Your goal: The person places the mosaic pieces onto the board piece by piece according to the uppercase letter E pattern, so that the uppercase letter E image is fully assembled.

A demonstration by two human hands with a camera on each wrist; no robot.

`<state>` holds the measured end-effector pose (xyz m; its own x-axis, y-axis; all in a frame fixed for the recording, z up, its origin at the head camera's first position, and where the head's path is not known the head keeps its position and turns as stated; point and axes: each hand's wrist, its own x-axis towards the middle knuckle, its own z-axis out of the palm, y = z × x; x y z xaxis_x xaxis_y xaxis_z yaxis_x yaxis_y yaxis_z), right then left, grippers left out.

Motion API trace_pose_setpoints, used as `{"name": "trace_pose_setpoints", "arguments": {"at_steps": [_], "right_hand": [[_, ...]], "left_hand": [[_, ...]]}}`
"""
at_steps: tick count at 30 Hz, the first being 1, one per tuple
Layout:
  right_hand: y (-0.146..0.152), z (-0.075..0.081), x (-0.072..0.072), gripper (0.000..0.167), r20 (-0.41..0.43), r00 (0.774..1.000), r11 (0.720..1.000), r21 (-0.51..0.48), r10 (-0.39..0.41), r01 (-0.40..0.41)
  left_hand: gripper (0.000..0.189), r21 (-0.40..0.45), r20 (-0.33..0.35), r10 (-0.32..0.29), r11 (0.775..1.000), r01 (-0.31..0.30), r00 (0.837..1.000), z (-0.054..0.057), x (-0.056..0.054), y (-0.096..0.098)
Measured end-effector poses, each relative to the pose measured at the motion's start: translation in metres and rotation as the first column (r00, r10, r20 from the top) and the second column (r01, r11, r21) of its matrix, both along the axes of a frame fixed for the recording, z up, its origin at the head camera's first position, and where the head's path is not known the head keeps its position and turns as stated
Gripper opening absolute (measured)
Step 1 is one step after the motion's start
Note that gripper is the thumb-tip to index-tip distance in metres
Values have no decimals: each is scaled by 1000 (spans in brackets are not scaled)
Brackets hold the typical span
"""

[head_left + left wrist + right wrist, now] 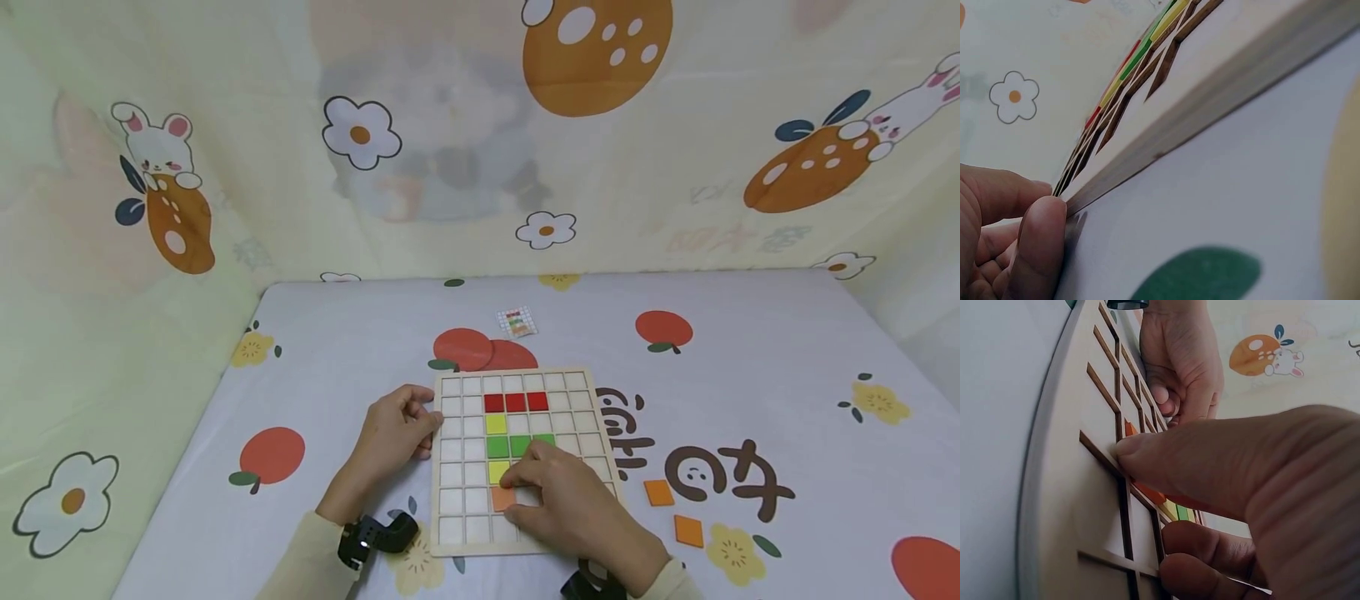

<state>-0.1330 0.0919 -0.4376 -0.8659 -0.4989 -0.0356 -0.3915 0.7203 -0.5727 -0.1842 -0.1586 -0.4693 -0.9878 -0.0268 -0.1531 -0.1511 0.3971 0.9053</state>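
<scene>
A pale wooden grid board (pixel 480 550) lies on the table. My left hand (pixel 393 429) holds its left edge, thumb and index finger (pixel 1007 190) right at the rim. The right hand (pixel 566 496) reaches over the lower part of the board and pinches an orange tile (pixel 503 499) at its cell. In the right wrist view the thumb (pixel 1172 459) covers part of that tile. Above it in the grid sit a yellow tile (pixel 498 472), three green tiles (pixel 519 447), another yellow tile (pixel 496 423) and three red tiles (pixel 515 402). Fingers partly hide the rightmost green tile.
Two loose orange tiles, an upper one (pixel 658 492) and a lower one (pixel 688 531), lie right of the board. A small printed card (pixel 517 322) with a coloured grid lies beyond it. A patterned cloth (pixel 450 167) hangs behind the table.
</scene>
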Motion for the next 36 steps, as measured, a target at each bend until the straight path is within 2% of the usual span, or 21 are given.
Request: {"name": "trace_pose_setpoints", "arguments": {"at_steps": [14, 24, 28, 36], "right_hand": [[-5, -2, 0, 20, -28, 999, 999, 3, -32, 32], [7, -4, -4, 14, -19, 1000, 997, -70, 18, -20], [11, -5, -6, 16, 3, 999, 996, -84, 40, -39], [11, -8, -8, 16, 14, 999, 994, -95, 45, -44]], "left_hand": [[30, -14, -11, 3, 1000, -3, 1000, 1, 1, -2], [30, 18, 4, -4, 1000, 4, 1000, 0, 0, 0], [29, 26, 9, -4, 1000, 4, 1000, 0, 0, 1], [29, 13, 6, -2, 1000, 2, 1000, 0, 0, 0]]}}
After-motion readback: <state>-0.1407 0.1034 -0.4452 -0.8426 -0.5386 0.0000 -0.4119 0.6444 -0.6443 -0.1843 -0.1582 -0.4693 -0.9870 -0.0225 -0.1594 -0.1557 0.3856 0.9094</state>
